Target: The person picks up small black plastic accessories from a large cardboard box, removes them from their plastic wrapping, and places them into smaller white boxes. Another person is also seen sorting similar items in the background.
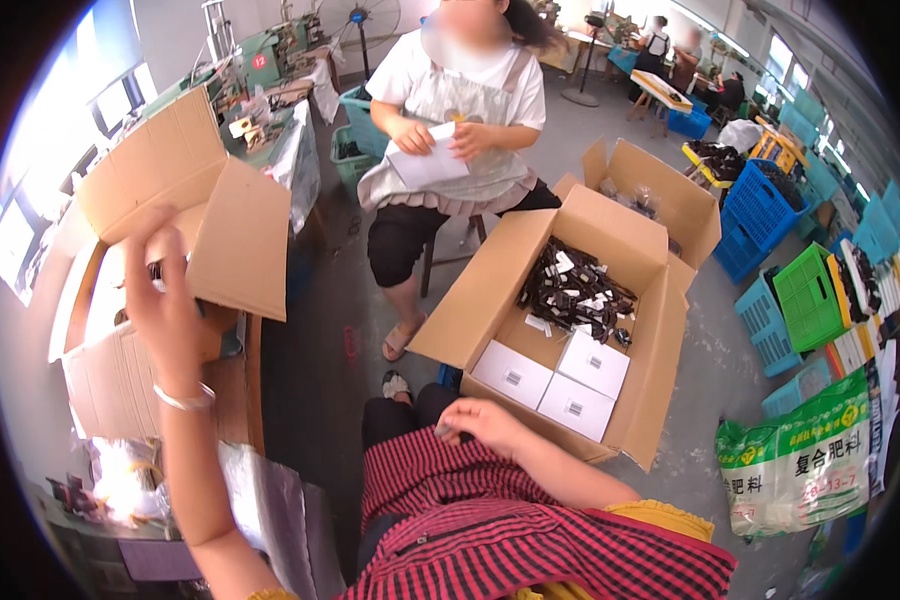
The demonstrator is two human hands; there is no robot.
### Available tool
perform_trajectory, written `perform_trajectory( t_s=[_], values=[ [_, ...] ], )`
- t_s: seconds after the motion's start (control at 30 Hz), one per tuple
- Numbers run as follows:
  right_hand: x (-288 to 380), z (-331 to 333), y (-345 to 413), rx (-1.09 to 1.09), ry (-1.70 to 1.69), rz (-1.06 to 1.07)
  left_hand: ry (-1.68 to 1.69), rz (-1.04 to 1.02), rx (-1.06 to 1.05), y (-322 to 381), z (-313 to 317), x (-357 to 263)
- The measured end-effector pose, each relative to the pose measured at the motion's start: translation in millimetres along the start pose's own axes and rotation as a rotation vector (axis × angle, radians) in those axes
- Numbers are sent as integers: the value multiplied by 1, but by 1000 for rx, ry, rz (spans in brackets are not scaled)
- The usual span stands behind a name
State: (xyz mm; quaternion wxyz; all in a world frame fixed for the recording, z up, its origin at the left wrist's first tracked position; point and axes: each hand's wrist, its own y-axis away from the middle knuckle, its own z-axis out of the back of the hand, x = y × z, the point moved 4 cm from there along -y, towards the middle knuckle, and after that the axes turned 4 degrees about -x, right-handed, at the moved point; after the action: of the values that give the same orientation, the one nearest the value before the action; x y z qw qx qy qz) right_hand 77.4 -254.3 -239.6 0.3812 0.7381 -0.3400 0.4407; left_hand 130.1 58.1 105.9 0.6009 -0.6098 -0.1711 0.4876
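My left hand (pixel 161 300) is raised in front of an open cardboard box (pixel 241 240) on the left; it is blurred, and whether it holds anything cannot be told. Over my lap, my right hand (pixel 484 427) has bent fingers, with a small dark thing at the fingertips that is too small to name. Just beyond it stands another open cardboard box (pixel 487 285), holding a heap of dark tagged items (pixel 577 292) and several white boxes with printed codes, one of them (pixel 514 375) at the near left corner. Across from me, a seated person (pixel 457 97) holds a flat white box (pixel 427 161) in both hands.
A further open carton (pixel 671 187) stands behind the middle one. Blue crates (pixel 757 199), a green crate (pixel 810 300) and a printed fertilizer sack (pixel 795 465) line the right side. Green machines (pixel 266 64) and a fan (pixel 360 26) stand at the back left. Other people sit far off.
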Motion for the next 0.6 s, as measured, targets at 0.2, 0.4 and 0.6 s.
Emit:
perform_trajectory(
  t_s=[0.2,0.4,0.6],
  values=[
    [-18,151,-16,-494,158,-94,-104,-347,262,122,-7,-78],
    [-62,324,-35,-841,744,-127,111,313,301,174,-15,-33],
    [0,355,-84,-1101,1121,-224,7,473,413,202,-47,8]
  ],
)
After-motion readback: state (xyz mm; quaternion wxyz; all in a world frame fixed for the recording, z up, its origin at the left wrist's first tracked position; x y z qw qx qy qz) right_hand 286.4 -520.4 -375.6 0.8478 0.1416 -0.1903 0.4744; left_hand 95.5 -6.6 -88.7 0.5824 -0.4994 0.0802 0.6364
